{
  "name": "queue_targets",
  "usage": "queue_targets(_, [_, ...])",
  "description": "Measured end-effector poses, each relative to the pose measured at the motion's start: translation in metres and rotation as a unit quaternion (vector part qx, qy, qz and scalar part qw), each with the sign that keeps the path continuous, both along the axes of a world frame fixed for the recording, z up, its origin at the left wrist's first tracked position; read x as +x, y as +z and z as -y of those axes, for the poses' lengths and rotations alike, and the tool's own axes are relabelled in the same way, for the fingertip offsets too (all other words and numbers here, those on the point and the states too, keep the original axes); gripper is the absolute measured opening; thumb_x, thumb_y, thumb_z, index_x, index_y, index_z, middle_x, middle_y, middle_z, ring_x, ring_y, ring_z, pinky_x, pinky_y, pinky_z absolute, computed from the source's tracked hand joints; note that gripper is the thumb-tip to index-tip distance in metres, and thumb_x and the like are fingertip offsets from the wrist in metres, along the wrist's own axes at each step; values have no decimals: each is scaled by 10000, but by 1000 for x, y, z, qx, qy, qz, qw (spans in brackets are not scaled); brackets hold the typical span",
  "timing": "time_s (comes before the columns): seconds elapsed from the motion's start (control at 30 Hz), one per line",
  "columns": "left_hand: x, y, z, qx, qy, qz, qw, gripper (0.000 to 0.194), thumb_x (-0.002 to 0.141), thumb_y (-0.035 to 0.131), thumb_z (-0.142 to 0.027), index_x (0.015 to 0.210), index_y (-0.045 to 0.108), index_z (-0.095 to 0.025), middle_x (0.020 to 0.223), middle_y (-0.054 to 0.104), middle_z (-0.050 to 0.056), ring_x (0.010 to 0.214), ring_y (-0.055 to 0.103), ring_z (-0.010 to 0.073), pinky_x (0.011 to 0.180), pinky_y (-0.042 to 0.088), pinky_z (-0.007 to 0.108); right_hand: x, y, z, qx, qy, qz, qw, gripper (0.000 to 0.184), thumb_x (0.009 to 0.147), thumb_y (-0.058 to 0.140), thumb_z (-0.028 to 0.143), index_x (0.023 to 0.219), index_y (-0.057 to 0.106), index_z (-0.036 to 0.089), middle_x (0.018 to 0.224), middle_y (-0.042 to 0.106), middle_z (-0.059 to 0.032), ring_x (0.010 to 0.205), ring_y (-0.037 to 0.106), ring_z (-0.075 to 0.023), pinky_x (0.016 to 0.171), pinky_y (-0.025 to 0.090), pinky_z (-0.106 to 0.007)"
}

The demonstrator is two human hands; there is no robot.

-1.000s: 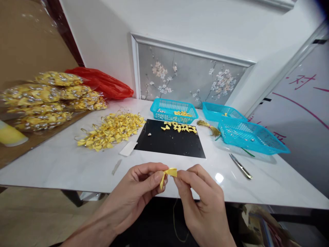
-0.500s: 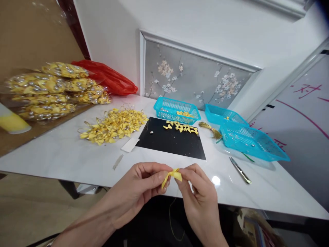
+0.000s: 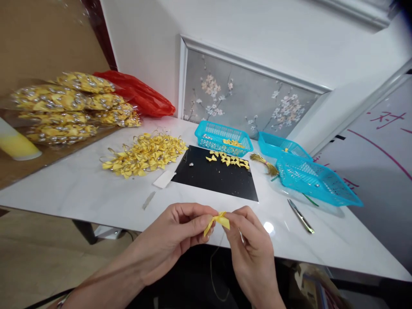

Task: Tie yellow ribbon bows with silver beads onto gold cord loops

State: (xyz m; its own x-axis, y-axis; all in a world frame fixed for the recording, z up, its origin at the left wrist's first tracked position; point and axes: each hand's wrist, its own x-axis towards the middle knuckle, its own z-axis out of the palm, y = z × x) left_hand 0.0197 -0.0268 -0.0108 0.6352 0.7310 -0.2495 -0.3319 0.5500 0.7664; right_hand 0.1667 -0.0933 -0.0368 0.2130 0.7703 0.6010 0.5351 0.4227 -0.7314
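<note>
Between both hands, over the table's front edge, is a yellow ribbon bow (image 3: pixel 220 220). My left hand (image 3: pixel 183 227) pinches its left side between thumb and forefinger. My right hand (image 3: pixel 249 242) is closed at the bow's right side, thumb and forefinger together on it. A thin gold cord (image 3: pixel 211 274) hangs in a loop below the hands; its upper end is hidden. Beyond them lies a black mat (image 3: pixel 215 180), with several small yellow bows (image 3: pixel 230 159) along its far edge and a small silvery bead (image 3: pixel 191 165) at its left.
A heap of yellow bows with cords (image 3: pixel 146 154) lies left of the mat. Blue baskets (image 3: pixel 201 139) stand behind and at right. A bundle of gold cords (image 3: pixel 265 163) and a craft knife (image 3: pixel 301 216) lie at right. Bagged bows (image 3: pixel 64 101) and a red plastic bag (image 3: pixel 141 94) fill the back left.
The view has shifted slightly. Both hands keep their hold on the bow, with almost no change in their fingers.
</note>
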Motion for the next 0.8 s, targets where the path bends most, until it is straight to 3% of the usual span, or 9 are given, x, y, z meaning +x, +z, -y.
queue_targets(0.27, [-1,-2,-1,-7,-7,-7,1000,179,644,876,-220,772,795,-127,669,698,16,605,594,68,614,514,134,7,1,0,-22,1,23,999,250,925,506,102,953,719,230,762,548,-6,658,547,-116,527,436,-205])
queue_targets(0.8, [-2,-1,0,6,-18,0,1000,161,661,866,-230,775,798,-137,673,683,10,597,576,61,607,513,129,3,-1,-2,2,-2,9,1000,251,926,493,107,957,709,232,735,531,-2,648,538,-122,524,439,-213])
